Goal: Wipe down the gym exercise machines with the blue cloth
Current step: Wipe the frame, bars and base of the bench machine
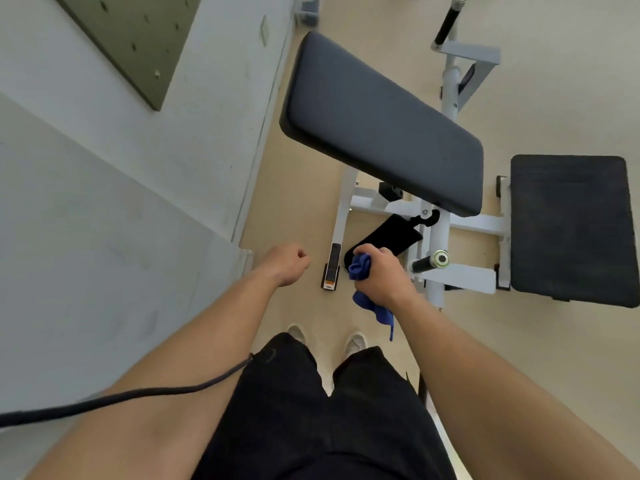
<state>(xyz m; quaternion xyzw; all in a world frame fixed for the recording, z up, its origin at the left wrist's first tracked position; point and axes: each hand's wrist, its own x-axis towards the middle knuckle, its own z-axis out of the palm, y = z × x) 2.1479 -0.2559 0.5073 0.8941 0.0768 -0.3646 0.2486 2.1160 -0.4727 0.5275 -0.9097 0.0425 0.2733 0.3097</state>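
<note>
- R hand (pixel 382 277) grips blue cloth (pixel 360 268), bunched, tail hanging; held in air near the machine's base, not touching it
- L hand (pixel 291 263) curled in a fist, empty
- Progress: no wiping contact now; can't tell what's done, prob whole unit left
- Long pad (pixel 377 123) + seat pad (pixel 571 226): dark matte vinyl, rounded corners; frame (pixel 485 223) white painted metal tube

A blue cloth (pixel 360 268), dark grey pads (pixel 381 123) on a white frame (pixel 478 225), beige floor (pixel 554 341).

Pale grey wall (pixel 104 209) with an olive perforated panel (pixel 131 39) beside a smooth beige floor (pixel 554 358)
</note>
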